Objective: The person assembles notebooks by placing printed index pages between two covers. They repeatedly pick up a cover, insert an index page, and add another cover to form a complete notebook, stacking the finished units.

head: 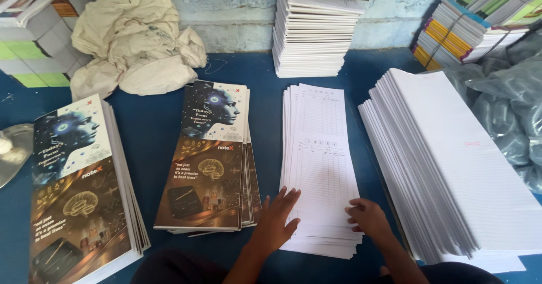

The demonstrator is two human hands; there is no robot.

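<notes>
Left hand (275, 219) flat, fingers spread, on near edge of printed index sheets (320, 165), mid tabletop (152, 120). Right hand (368, 216) curled on same stack; grip closes on nothing. No sheet lifted yet; cover stack (210, 157) and ruled pages (451, 165) untouched alongside.

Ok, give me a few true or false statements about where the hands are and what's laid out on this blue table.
1. Both hands rest on the stack of printed forms. True: left hand, right hand.
2. The right hand holds a glossy cover. False: it lies on the forms, holding nothing.
3. The stack of ruled sheets lies right of the forms. True.
4. The crumpled cloth covers the forms. False: it sits at the back left, against the wall.
</notes>
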